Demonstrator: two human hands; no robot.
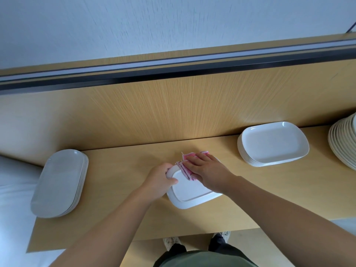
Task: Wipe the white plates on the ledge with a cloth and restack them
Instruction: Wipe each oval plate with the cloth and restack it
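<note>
Nearest, two shoes [172,242] are showing on the floor below the front edge of the wooden surface [119,170], and both bare forearms are reaching forward over it. The plate [190,193], white and rectangular with rounded corners, is lying in the middle of the surface, between the hands; whether it is resting flat or being lifted a little, I cannot tell. The left hand [159,182] is gripping the plate at its far left corner, fingers curling round the rim and thumb lying on the upper face. The right hand [207,170] is lying flat, fingers straight and together, pressing a folded pink cloth [187,167] onto the plate's far edge; part of the cloth is sticking out beyond the fingertips. To the left, well apart, a stack of oval plates [57,182] is sitting at the end of the surface, beside something white and soft-looking. Farther back on the right, a stack of rectangular plates [273,144] is standing near the wooden back panel [173,108], and a taller round stack [344,141] is showing at the right border, cut off. Above the panel a dark rail [173,64] is running across, with a pale wall behind it.
</note>
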